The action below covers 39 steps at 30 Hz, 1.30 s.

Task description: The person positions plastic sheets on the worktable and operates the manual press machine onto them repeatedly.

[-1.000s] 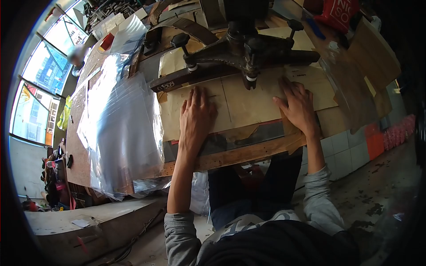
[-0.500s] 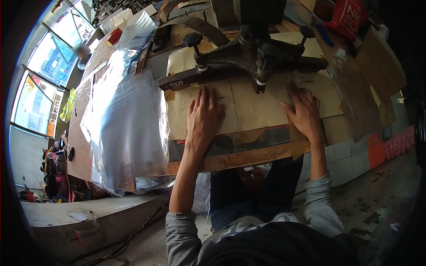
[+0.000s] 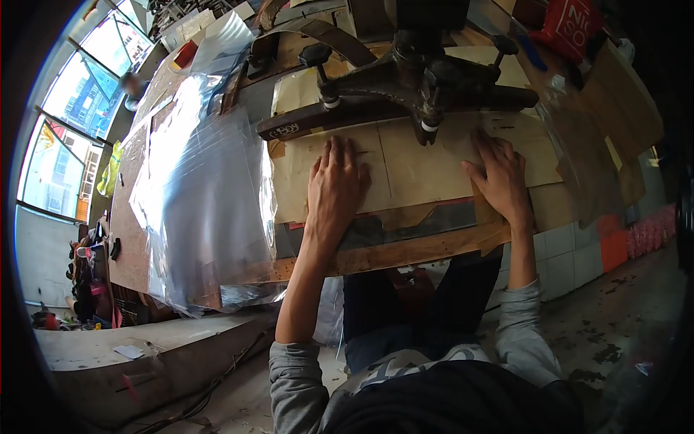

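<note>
My left hand lies flat on a tan sheet, its fingers stretched toward a dark metal bar. On the same sheet, nearer its right end, my right hand rests with thumb and fingers apart. Neither hand grips anything. Above and beyond the fingertips stands a heavy black press head with knobbed arms, joined to the bar. A thin dark line runs down the sheet between my hands. Whatever part of the sheet lies under the bar is hidden.
Clear plastic sheets are piled on the table's left side. A wooden edge runs along the front. At the back right are a red bag and a brown board. Another person is by the windows.
Both hands stay flat on the sheet, with only slight shifts in position. The view has tilted a little. The bar and press head look much the same.
</note>
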Available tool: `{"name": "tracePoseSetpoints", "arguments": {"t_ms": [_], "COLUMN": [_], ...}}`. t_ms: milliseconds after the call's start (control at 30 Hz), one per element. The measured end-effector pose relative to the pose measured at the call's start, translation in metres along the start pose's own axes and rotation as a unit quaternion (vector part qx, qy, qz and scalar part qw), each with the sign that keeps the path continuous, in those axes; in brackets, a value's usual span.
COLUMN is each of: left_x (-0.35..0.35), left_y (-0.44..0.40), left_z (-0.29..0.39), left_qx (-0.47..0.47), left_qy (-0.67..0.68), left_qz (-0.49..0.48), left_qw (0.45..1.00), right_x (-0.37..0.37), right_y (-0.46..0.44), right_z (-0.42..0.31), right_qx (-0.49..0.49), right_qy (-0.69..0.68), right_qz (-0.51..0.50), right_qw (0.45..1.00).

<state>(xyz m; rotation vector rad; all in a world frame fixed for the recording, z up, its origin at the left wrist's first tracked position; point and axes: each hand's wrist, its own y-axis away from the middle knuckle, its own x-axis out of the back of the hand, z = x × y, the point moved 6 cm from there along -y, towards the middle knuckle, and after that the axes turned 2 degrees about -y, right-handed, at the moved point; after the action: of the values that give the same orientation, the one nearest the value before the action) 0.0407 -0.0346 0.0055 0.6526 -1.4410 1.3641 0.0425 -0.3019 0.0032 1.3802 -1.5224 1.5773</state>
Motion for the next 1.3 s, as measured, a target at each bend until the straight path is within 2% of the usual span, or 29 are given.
{"name": "tracePoseSetpoints", "arguments": {"t_ms": [767,967,1100,1133,1233,1300], "left_x": [-0.001,-0.007,0.02,0.027,0.043,0.043], "left_y": [-0.001,0.002,0.023,0.035,0.079,0.104], "left_z": [-0.001,-0.009,0.008,0.019,0.053,0.072], "left_qx": [0.0,-0.008,0.006,-0.021,-0.036,-0.012], "left_qy": [-0.012,0.024,-0.012,-0.025,0.018,0.056], "left_qz": [0.009,-0.01,-0.055,-0.034,-0.013,-0.014], "left_qw": [1.0,1.0,0.998,0.999,0.999,0.998], "right_x": [0.003,0.003,0.002,0.008,0.027,0.035], "right_y": [0.001,0.001,0.006,0.01,0.034,0.063], "right_z": [-0.003,-0.004,-0.001,-0.003,-0.012,-0.019], "right_qx": [0.007,0.009,0.019,0.012,-0.003,-0.009], "right_qy": [0.009,0.011,-0.017,-0.029,-0.074,-0.087], "right_qz": [0.027,0.046,0.058,0.054,0.074,0.1], "right_qw": [1.0,0.999,0.998,0.998,0.995,0.991]}}
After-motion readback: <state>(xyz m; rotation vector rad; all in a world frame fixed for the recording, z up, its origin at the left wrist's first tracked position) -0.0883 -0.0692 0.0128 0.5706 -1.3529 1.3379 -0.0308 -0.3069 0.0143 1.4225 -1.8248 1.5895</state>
